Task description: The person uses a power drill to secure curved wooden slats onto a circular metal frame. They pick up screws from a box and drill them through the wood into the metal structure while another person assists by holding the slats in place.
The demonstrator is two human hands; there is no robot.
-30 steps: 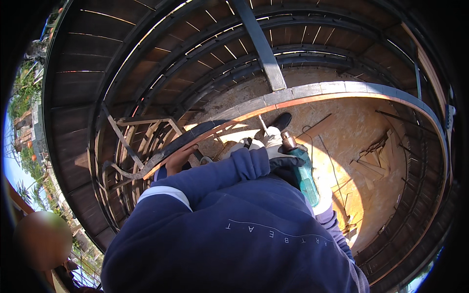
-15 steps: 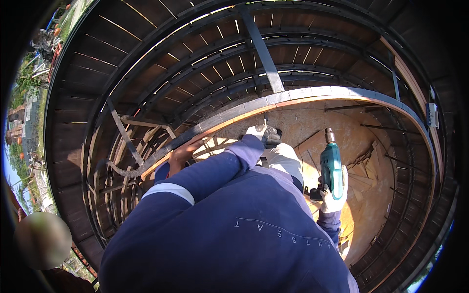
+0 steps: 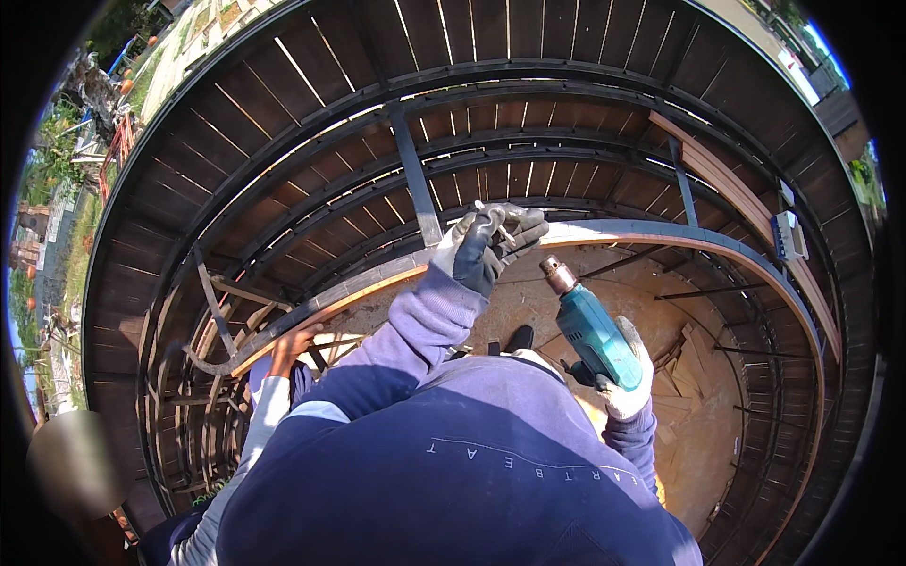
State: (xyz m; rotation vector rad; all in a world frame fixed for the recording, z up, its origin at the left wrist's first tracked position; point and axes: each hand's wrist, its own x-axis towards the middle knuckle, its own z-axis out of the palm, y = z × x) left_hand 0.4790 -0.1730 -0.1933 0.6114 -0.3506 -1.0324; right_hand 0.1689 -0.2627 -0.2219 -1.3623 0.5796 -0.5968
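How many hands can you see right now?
3: the gloved left hand, in front of the curved rail; the gloved right hand, holding the drill; and a co-worker's bare hand near the rail's left end. More may be hidden.

The drill (image 3: 596,332) looks smooth plastic with a glossy metal chuck (image 3: 559,274); the sweatshirt (image 3: 491,424) matt cloth.

At four o'clock, the drill (image 3: 595,332) is teal with a brownish, metallic chuck (image 3: 559,274). The right glove (image 3: 635,385) is off-white; the left glove (image 3: 479,247) is pale with dark grey. The sweatshirt (image 3: 425,514) is navy, white-lettered. The rail (image 3: 613,229) is grey, edged orange-brown. At twelve, dark-brown boards (image 3: 541,33) show bright stripes between.
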